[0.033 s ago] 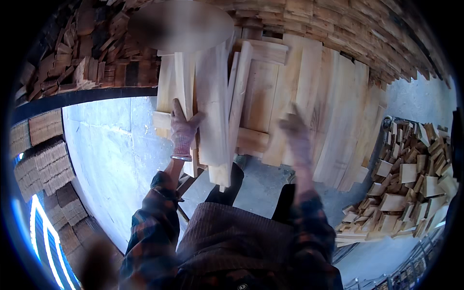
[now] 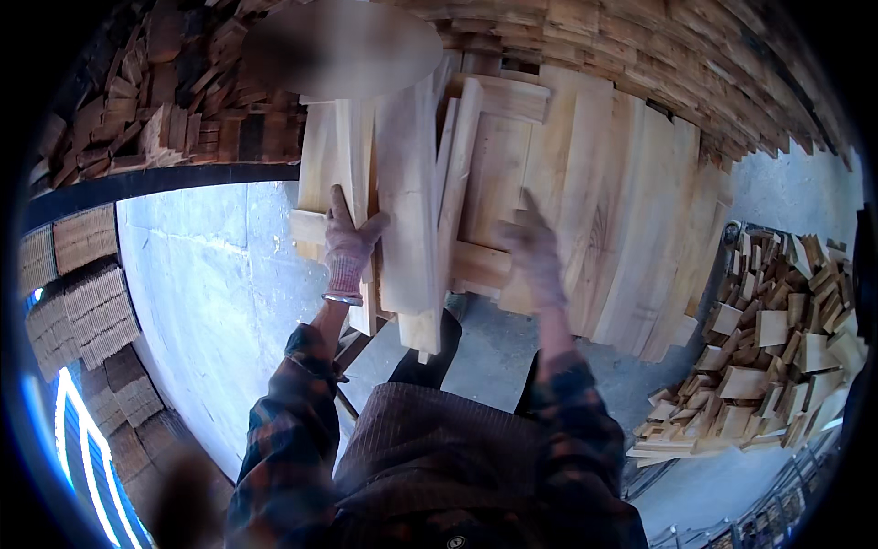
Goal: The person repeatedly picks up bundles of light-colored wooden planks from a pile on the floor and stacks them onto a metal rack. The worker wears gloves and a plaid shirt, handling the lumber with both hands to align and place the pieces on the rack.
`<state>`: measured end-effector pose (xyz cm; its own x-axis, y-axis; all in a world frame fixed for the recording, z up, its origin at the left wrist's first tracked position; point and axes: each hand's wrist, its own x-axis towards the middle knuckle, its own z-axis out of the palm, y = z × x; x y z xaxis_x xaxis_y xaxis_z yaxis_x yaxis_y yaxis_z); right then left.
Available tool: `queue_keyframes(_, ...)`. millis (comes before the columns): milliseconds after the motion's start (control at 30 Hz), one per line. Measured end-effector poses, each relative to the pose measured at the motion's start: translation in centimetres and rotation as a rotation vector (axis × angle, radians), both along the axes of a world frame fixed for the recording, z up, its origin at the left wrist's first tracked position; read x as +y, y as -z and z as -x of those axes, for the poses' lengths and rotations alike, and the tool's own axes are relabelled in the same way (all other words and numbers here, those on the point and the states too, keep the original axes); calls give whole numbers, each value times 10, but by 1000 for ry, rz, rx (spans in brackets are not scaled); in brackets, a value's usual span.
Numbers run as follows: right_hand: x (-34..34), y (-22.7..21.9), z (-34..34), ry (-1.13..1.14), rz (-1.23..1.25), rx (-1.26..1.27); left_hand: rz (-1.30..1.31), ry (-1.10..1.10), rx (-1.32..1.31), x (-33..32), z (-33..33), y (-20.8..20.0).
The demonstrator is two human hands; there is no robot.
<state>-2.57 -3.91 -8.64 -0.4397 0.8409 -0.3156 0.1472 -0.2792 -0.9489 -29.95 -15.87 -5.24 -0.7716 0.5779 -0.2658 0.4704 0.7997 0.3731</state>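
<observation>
My left hand [image 2: 349, 245], in a pale work glove, lies over narrow wooden strips [image 2: 355, 137]. Its index finger is stretched out, and its thumb spreads toward a wide pale board [image 2: 404, 201] standing nearly lengthwise to me. My right hand [image 2: 532, 247], gloved too and slightly blurred, is over the flat boards [image 2: 572, 201] right of centre, its fingers apart and nothing visible in them. A long strip [image 2: 459, 169] slants between the hands. Short crosspieces [image 2: 482, 265] lie across under the boards; I cannot tell whether they are fastened.
Stacked brown wood [image 2: 631, 46] fills the far side, with rougher pieces [image 2: 155, 91] at far left. A heap of short offcuts [image 2: 768, 329] lies on the right. Bundled slats [image 2: 96, 302] stand left, beside the pale floor [image 2: 210, 265]. A blurred round shape [image 2: 343, 46] hides the boards' far ends.
My right hand has moved left across the flat boards, toward the slanted strip. My left hand has stayed nearly where it was.
</observation>
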Motion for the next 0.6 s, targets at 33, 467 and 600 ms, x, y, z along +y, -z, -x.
queue_keyframes(33,-9,-6,37,-40,30,-50,-29,-1,-112,-4,8,-3)
queue_keyframes(467,-23,-69,154,-347,-583,-787,-278,-373,-904,-54,-17,-86)
queue_keyframes(600,-17,-63,155,-263,-295,-613,-310,-276,-816,-92,-6,-24)
